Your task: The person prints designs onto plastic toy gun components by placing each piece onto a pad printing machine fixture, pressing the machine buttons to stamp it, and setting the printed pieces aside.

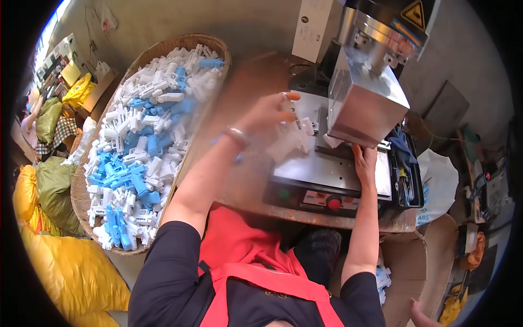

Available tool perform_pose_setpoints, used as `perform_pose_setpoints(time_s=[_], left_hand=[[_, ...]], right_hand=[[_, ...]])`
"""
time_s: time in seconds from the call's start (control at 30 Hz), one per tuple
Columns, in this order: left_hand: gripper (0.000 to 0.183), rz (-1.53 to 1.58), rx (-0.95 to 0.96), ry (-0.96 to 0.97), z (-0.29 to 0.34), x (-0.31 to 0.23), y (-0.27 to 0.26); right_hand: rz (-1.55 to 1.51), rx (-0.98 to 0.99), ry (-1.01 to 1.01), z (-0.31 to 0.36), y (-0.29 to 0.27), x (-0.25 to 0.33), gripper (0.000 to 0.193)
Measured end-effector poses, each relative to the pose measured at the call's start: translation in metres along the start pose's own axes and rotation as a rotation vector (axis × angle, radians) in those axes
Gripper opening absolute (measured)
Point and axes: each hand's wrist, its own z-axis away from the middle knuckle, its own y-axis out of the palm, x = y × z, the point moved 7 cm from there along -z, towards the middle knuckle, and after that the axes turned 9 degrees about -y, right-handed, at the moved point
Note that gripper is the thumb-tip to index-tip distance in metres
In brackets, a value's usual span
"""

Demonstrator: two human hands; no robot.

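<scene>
My left hand, blurred, is over the press bed with orange covers on two fingertips. Between those fingers is a white plastic toy-gun piece, and more blurred white pieces show just below. At the bed's right side, my right hand reaches up against the lower edge of the shiny metal block. Its fingertips are partly hidden there, so whether they hold anything is unclear. A white piece shows under the block's left corner.
A large wicker basket of white and blue toy-gun pieces stands left. The machine's front has a red knob. Right of it are a black tool tray and cardboard box. Yellow sacks lie lower left; another person is far left.
</scene>
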Motion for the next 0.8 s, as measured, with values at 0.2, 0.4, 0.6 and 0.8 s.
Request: perform_pose_setpoints(time_s=[0.2, 0.4, 0.6, 0.8], left_hand=[[0.062, 0.086, 0.161, -0.041, -0.012, 0.017, 0.048], [0.066, -0.500, -0.393, 0.284, 0.067, 0.003, 0.051], [0.049, -0.656, -0.449, 0.441, 0.111, 0.001, 0.100], [0.031, -0.628, -0.559, 0.451, 0.051, -0.029, 0.123]], right_hand=[[-0.279, -0.215, 0.200, 0.003, -0.022, -0.020, 0.019], [0.385, -0.545, 0.214, 0.086, -0.209, 0.112, 0.032], [0.262, -0.405, 0.457, 0.174, -0.204, 0.096, 0.035], [-0.027, -0.220, 0.710, 0.217, -0.113, -0.019, 0.054]])
